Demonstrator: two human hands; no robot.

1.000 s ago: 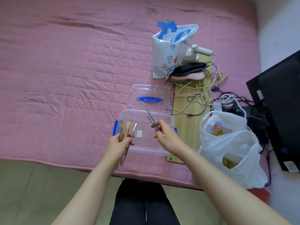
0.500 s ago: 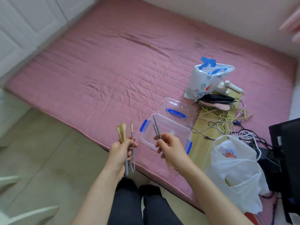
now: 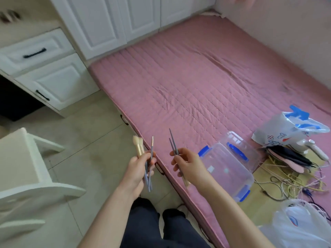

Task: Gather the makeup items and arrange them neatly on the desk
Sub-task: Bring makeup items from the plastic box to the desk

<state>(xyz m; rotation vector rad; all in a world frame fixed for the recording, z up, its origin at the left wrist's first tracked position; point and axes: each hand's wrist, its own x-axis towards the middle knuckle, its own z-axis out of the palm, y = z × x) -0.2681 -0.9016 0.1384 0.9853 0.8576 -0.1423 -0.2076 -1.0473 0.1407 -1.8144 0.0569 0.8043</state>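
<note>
Head view, the only one: left hand (image 3: 137, 169) has its grip closed round a bundle of makeup brushes (image 3: 143, 154), bristle ends up, handles sticking out below the palm. Right hand (image 3: 188, 167) pinches two thin grey sticks (image 3: 173, 142), liner pencils or slim brushes, can't tell which; a pale handle also shows below that palm. Both hands are in the air over the floor, just off the near edge of the pink mattress (image 3: 197, 83). White drawer unit (image 3: 41, 68) at far left is probably part of the desk; its top is barely in view, so I can't say what's on it. Risks: both grips are loose multi-item bundles, so one stick could slide out during the carry if the fingers relax, and thin round handles will likely roll when set down unless laid parallel. The white chair (image 3: 26, 176) at near left sits near the path, a bump hazard. Containers: clear plastic box (image 3: 227, 172) with blue latches, near the mattress's near edge, looks empty apart from a label; its lid (image 3: 238, 149) lies just behind it. Printed bag (image 3: 290, 129) and white plastic bag (image 3: 300, 228) at right, contents not readable.
</note>
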